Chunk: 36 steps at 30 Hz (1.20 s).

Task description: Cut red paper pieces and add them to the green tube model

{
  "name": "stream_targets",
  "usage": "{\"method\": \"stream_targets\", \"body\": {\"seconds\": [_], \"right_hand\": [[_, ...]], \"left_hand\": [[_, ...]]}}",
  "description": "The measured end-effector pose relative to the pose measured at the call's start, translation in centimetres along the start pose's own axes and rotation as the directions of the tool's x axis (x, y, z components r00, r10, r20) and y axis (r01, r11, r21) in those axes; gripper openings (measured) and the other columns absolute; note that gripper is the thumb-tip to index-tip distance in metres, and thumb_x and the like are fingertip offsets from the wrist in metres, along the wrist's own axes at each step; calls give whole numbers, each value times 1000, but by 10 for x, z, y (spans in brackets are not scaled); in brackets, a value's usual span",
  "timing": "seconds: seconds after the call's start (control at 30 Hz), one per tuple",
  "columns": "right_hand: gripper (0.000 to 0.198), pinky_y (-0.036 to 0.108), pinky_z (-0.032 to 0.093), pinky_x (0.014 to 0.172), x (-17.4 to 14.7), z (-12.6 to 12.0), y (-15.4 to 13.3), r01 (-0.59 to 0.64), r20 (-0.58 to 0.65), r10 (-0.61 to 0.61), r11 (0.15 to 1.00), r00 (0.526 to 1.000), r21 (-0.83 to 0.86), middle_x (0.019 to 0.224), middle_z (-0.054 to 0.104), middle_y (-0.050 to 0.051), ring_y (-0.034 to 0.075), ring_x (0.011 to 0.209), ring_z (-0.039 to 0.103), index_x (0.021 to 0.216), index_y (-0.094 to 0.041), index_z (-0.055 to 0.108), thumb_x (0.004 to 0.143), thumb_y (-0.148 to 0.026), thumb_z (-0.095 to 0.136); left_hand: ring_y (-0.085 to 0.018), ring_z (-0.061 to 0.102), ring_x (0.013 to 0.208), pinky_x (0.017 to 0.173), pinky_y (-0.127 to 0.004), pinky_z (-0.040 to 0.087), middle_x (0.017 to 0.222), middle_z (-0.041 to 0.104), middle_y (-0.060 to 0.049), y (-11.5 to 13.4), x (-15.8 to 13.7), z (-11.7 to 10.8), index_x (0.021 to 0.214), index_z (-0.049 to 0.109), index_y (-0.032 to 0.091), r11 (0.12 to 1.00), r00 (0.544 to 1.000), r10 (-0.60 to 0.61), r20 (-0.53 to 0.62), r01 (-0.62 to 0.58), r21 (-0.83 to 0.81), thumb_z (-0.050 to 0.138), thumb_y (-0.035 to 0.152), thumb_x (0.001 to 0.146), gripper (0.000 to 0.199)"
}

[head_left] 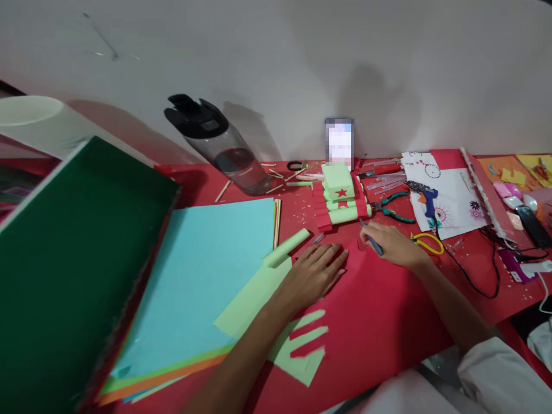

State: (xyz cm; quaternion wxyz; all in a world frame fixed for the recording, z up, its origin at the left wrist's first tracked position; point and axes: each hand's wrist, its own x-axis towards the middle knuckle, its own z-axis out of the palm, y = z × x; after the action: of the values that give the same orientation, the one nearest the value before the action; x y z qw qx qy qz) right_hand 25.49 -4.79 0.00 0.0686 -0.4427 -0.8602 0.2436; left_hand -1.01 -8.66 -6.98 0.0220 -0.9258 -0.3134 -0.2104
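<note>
Head view: just below frame centre, press empty left hand flat, lightly steering pen-like tool pinched in right hand.

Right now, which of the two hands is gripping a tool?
The right hand: it grips a slim, dark, pen-like tool. The left hand differs, lying palm down near the loose light green paper roll.
</note>
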Motion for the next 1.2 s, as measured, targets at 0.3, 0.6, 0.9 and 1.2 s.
{"method": "stream_targets", "body": {"seconds": [0.3,0.6,0.9,1.2], "right_hand": [[17,35,49,91,-2,20,5,23,-252,-29,999,967,-27,109,69,11,26,105,64,112,-22,68,107,-22,51],[43,31,62,80,-5,56,3,-12,-243,266,697,933,717,107,75,7,17,84,73,143,-24,61,111,-49,46],[25,27,56,61,-4,60,8,-45,-314,280,806,907,590,86,76,3,14,61,67,110,-21,77,102,-36,58],[7,25,52,59,-4,63,6,-95,-353,304,860,885,502,70,72,-2,15,59,65,87,-23,67,91,-29,66]], "left_hand": [[-29,68,112,98,-43,51,131,74,-14,4,3,-5,132,69,15,996,1000,-4,17,2,90,54,32,109,33],[-29,70,117,107,-45,50,134,75,-15,18,6,2,144,62,12,1000,999,12,-35,-12,11,55,35,109,43],[-29,67,119,104,-44,49,136,74,-15,18,6,6,144,62,14,997,998,-46,39,48,-54,48,39,111,44],[-30,66,120,104,-44,47,138,73,-15,21,9,4,141,64,13,997,996,-66,61,68,-33,49,40,111,43]]}}
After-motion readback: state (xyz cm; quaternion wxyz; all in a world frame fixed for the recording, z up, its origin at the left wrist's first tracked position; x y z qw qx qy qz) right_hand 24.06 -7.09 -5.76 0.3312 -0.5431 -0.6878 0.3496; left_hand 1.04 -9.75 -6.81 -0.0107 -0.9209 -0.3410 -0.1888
